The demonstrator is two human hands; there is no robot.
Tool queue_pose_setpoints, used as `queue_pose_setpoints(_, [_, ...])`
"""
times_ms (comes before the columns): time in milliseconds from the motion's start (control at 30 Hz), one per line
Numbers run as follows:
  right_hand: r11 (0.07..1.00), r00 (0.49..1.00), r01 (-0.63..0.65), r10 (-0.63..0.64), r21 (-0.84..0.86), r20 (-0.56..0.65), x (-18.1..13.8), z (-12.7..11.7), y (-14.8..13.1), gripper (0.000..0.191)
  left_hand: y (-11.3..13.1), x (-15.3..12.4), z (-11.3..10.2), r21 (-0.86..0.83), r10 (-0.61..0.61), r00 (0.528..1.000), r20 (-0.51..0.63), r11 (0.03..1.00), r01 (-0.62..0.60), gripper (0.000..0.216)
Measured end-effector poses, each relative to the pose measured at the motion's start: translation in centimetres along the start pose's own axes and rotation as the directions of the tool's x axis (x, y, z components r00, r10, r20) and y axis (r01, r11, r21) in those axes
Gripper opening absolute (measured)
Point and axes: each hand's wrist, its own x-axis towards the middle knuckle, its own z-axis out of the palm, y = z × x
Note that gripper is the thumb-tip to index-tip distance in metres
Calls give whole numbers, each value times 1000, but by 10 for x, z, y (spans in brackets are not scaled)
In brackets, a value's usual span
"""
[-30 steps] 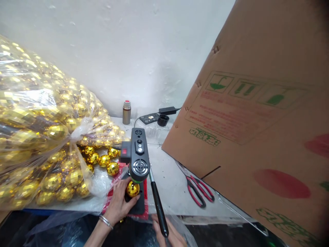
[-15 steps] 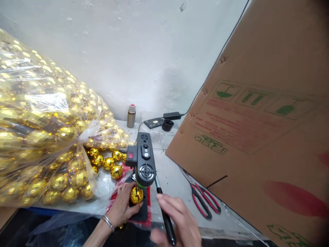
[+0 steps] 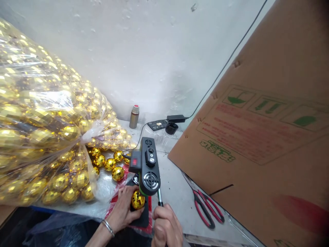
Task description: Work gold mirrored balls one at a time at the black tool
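Note:
A faceted gold ball [image 3: 138,199] sits under the front end of a black bench drill press [image 3: 150,168]. My left hand [image 3: 125,206], wearing a silver bracelet, grips the ball from the left between thumb and fingers. On the right of the machine, my right hand [image 3: 167,226] is wrapped around the black grip of its lever, whose metal rod [image 3: 159,197] shows above the fist. The machine's dark base [image 3: 142,219] rests on red plastic sheeting [image 3: 149,229]. The point where the tool meets the ball is too small to make out.
A large clear bag [image 3: 51,120] of gold balls fills the left, with loose gold balls [image 3: 110,164] beside it. Red-handled scissors [image 3: 208,208] lie before a big cardboard box [image 3: 246,130]. Behind stand a metal flask [image 3: 134,116], black cup [image 3: 171,128] and power adapter [image 3: 176,118].
My right hand has closed around the lever grip, which it only loosely touched before, and the lever has swung toward me. My left hand still holds the ball. The view has shifted slightly.

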Motion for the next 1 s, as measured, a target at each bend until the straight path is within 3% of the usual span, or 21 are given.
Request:
queue_pose_setpoints(467, [983,978,-182,185,34,-99,-15,13,-10,34,7,4,1,-4,-51,999,-11,999,51,43])
queue_pose_setpoints(1000, [977,966,-202,211,74,-149,-15,20,-13,36,13,6,-1,-17,-85,996,-9,996,85,39])
